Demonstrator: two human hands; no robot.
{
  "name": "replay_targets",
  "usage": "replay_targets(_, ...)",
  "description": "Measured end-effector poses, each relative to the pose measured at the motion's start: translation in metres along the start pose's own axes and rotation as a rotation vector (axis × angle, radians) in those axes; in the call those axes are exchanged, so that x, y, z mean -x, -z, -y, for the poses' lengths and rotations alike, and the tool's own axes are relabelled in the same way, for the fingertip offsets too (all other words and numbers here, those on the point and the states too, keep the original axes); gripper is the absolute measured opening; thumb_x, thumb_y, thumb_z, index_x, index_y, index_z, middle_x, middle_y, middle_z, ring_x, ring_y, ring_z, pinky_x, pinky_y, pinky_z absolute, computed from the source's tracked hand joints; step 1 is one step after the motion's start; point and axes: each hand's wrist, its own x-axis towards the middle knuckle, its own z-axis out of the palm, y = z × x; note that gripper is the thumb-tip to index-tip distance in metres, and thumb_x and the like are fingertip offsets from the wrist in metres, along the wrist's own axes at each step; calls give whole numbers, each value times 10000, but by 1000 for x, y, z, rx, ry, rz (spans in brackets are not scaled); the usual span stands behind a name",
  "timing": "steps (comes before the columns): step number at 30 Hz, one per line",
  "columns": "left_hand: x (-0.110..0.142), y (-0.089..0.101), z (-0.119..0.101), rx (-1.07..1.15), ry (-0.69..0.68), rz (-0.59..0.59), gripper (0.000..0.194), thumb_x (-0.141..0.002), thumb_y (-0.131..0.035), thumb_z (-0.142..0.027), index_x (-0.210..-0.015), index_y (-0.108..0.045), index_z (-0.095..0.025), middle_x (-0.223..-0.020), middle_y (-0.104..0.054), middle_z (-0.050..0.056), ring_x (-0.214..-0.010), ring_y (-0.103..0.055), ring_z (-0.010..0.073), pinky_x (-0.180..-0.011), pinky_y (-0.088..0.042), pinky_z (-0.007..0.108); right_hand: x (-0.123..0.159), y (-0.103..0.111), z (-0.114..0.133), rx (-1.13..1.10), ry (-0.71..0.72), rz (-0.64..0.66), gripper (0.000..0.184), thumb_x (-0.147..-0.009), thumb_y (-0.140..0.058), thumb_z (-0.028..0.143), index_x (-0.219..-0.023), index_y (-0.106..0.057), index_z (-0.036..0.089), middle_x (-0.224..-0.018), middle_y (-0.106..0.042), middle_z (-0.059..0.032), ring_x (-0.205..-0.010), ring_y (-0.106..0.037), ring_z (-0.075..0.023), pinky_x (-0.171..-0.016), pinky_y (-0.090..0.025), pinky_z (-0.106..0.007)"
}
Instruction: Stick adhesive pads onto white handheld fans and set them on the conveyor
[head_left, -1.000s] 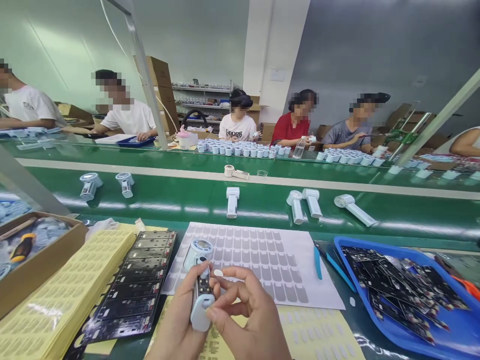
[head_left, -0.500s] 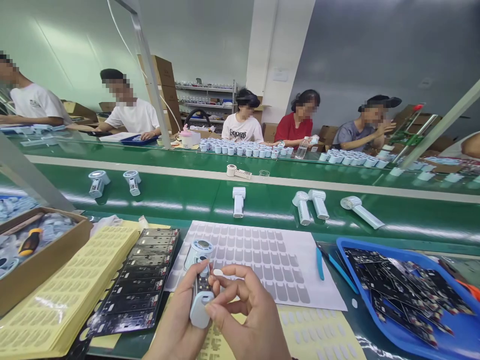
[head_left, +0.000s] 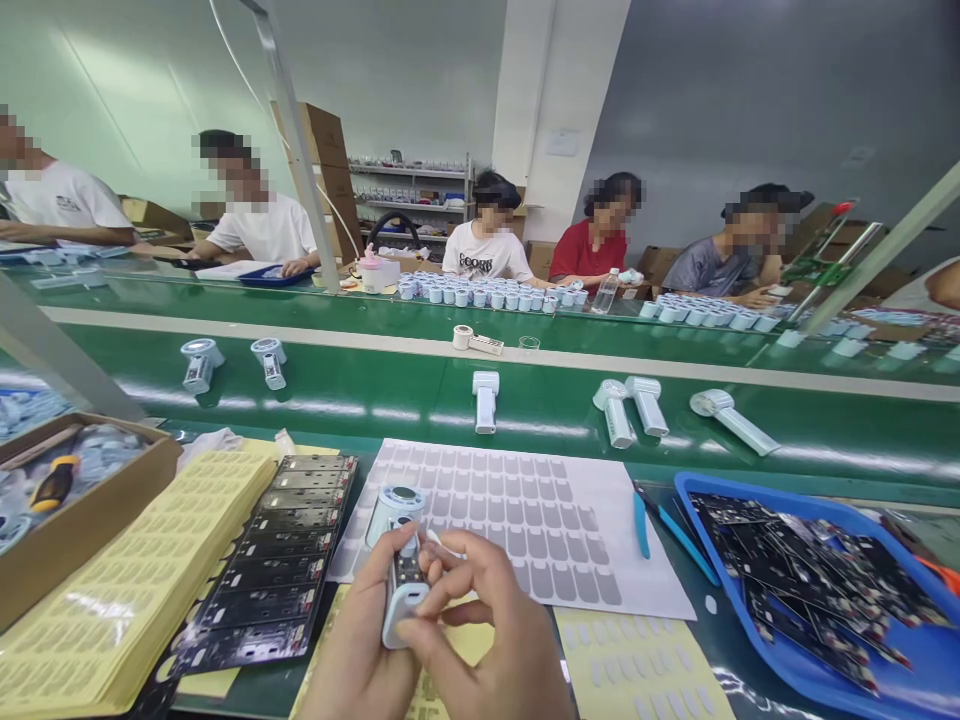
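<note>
By the near edge of the grey-patterned sheet (head_left: 652, 580), the left hand (head_left: 360, 645) grips a light-blue device (head_left: 407, 570), its circuitry uncovered, while the right hand (head_left: 495, 620) pinches its base

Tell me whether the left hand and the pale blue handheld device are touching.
Touching. The head view shows the left hand wrapped around the handle of the pale blue device, its thumb pressed against the handle's side.

Left hand (head_left: 360, 625) gripping light-blue device (head_left: 399, 560), right hand (head_left: 487, 610) touching its lower end, white sheet with grey stickers (head_left: 645, 560) beneath, blue tray (head_left: 892, 655) of black panels (head_left: 795, 560) at right, cutters (head_left: 641, 525) between sheet and tray.
</note>
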Motion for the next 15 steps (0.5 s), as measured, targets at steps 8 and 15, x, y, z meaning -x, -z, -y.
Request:
replay_targets(8, 0, 11, -10, -126, -85, -47, 162, -885, -549, -35, -812, -674, -108, -651, -653, 65, -515, -633, 109, -526, -580, 194, -9, 8, -23, -85, -141, -82, 683, -715, -798, 416, -1319, -520, 262, -1138, -652, -76, -931, -697, -230, -603, -579, -267)
replay_targets(15, -23, 68, -12, -458, -348, 100, 174, -620, -827, -117, -779, -756, -103, -860, -771, 140, -919, -739, 314, -864, -600, 326, -13, 20, -63, 154, -109, 114, 156, -875, -630, 265, -728, -617, 213, -977, -623, -47, -952, -663, -222, -798, -550, -312)
